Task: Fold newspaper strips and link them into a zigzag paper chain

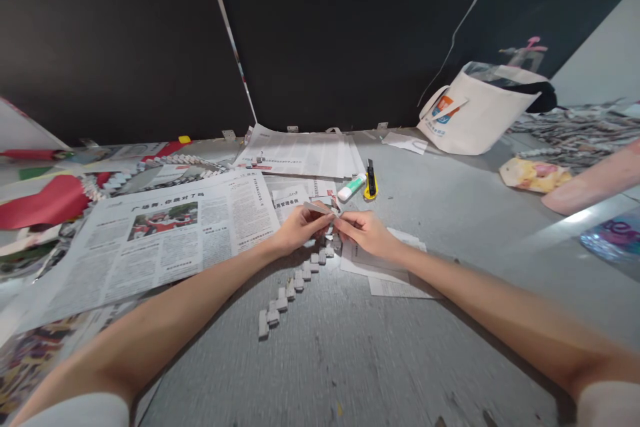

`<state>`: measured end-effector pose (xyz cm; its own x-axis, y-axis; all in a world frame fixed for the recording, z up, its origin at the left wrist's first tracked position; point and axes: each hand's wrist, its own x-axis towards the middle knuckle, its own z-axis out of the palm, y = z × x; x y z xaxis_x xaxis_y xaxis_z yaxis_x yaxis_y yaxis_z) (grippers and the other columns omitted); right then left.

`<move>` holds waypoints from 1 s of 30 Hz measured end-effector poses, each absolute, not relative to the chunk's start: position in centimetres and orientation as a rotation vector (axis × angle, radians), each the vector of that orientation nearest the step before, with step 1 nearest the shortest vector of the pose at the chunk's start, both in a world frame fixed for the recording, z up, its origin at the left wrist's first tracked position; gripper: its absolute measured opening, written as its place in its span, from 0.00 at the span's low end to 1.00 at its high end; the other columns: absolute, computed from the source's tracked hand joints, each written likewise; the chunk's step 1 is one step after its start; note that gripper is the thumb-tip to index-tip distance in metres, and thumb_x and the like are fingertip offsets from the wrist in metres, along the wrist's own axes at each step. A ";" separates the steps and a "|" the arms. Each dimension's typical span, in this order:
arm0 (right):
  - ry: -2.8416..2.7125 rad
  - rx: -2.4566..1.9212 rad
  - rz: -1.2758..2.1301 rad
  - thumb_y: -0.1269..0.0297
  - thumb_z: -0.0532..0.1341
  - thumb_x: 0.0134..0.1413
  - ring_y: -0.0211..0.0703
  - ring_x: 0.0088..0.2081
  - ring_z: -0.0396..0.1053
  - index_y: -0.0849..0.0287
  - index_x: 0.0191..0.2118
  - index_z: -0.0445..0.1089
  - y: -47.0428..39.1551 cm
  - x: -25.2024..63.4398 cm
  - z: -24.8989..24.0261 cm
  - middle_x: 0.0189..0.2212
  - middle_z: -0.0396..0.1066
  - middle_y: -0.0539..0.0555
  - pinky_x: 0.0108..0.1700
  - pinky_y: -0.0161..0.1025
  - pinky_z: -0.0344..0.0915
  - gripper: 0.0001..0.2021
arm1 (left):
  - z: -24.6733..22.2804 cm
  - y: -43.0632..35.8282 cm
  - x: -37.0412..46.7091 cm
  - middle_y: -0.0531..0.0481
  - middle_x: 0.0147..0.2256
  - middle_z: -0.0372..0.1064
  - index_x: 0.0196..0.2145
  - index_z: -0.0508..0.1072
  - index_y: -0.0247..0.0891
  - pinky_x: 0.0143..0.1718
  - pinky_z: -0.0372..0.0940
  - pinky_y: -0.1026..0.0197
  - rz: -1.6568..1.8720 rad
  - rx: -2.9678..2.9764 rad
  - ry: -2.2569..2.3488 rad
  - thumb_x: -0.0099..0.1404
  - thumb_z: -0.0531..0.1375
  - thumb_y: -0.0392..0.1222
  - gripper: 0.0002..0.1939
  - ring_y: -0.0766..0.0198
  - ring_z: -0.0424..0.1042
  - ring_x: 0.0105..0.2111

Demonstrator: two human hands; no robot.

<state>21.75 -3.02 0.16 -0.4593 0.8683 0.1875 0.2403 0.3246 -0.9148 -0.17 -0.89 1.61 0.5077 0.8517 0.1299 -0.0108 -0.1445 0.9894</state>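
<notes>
A zigzag chain of folded newspaper strips (pixel 291 289) trails over the grey table toward me, its far end running up to my fingers. My left hand (pixel 303 227) pinches a folded paper strip at that end, thumb and forefinger closed. Fingertips of my right hand (pixel 364 230) meet it there, pinched on the end of the chain; the exact grip is partly hidden. Just beyond the hands lie a green and white glue stick (pixel 352 187) and a yellow and black box cutter (pixel 371 181). Cut paper sheets (pixel 380 265) are under my right wrist.
Newspaper sheets (pixel 170 230) cover the left side, beside red paper (pixel 47 202) and another paper chain (pixel 117 178). More newspaper (pixel 300 150) lies against the dark panel (pixel 320 33). At the right are a white bag (pixel 480 110), a patterned pouch (pixel 533 175) and another person's arm (pixel 595 177).
</notes>
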 end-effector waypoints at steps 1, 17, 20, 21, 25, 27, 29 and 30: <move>-1.862 -0.969 1.167 0.42 0.57 0.73 0.40 0.24 0.60 0.55 0.28 0.69 -3.1 21.7 0.2 0.22 0.65 0.49 0.28 0.42 0.56 0.26 | 1.5 -0.8 -0.1 0.50 0.30 0.69 0.35 0.76 0.36 0.28 0.63 0.62 0.908 1.511 0.775 0.69 0.67 0.55 0.17 0.69 0.66 0.26; -1.625 -0.969 1.191 0.44 0.58 0.73 0.38 0.26 0.60 0.57 0.41 0.74 -2.9 21.5 -0.3 0.26 0.65 0.48 0.28 0.38 0.57 0.21 | 0.2 0.1 0.3 0.61 0.23 0.59 0.37 0.61 0.42 0.23 0.52 0.68 0.989 1.157 0.754 0.70 0.65 0.53 0.17 0.71 0.56 0.20; -1.606 -0.995 1.115 0.46 0.63 0.69 0.37 0.25 0.59 0.56 0.47 0.76 -2.9 21.4 -0.1 0.27 0.66 0.48 0.27 0.38 0.56 0.17 | 0.4 -0.2 0.2 0.61 0.20 0.56 0.41 0.68 0.39 0.25 0.53 0.66 0.899 1.389 0.796 0.74 0.62 0.53 0.14 0.71 0.55 0.20; -1.604 -1.003 1.094 0.47 0.64 0.68 0.37 0.26 0.60 0.56 0.49 0.76 -2.9 21.4 -0.1 0.28 0.67 0.48 0.27 0.38 0.56 0.17 | 0.6 -0.3 0.1 0.60 0.20 0.57 0.42 0.69 0.38 0.25 0.53 0.65 0.854 1.474 0.810 0.74 0.61 0.53 0.14 0.70 0.55 0.20; -1.668 -0.972 1.044 0.48 0.64 0.69 0.41 0.32 0.68 0.55 0.52 0.79 -2.8 21.3 -0.1 0.42 0.77 0.56 0.31 0.40 0.64 0.18 | 0.9 -0.6 -0.1 0.58 0.21 0.60 0.42 0.71 0.38 0.25 0.53 0.62 0.737 1.652 0.821 0.76 0.59 0.51 0.13 0.69 0.57 0.21; -1.747 -0.943 0.983 0.48 0.63 0.71 0.46 0.40 0.73 0.53 0.55 0.80 -2.8 21.4 -0.1 0.48 0.78 0.58 0.38 0.42 0.69 0.18 | 0.9 -0.5 -0.1 0.58 0.21 0.60 0.42 0.70 0.38 0.26 0.53 0.62 0.730 1.664 0.828 0.76 0.58 0.52 0.13 0.69 0.57 0.21; -1.824 -0.931 0.886 0.50 0.61 0.72 0.51 0.46 0.75 0.52 0.57 0.80 -2.8 21.4 -0.1 0.49 0.79 0.59 0.44 0.46 0.71 0.18 | 0.9 -0.5 -0.2 0.58 0.21 0.61 0.43 0.70 0.38 0.26 0.54 0.62 0.713 1.669 0.834 0.76 0.58 0.52 0.13 0.68 0.59 0.21; -1.848 -0.933 0.836 0.50 0.60 0.73 0.53 0.48 0.75 0.53 0.57 0.80 -2.9 21.4 -0.1 0.49 0.79 0.59 0.47 0.47 0.72 0.18 | 1.0 -0.5 -0.2 0.58 0.21 0.61 0.43 0.70 0.38 0.27 0.54 0.62 0.699 1.678 0.840 0.76 0.58 0.52 0.14 0.68 0.59 0.21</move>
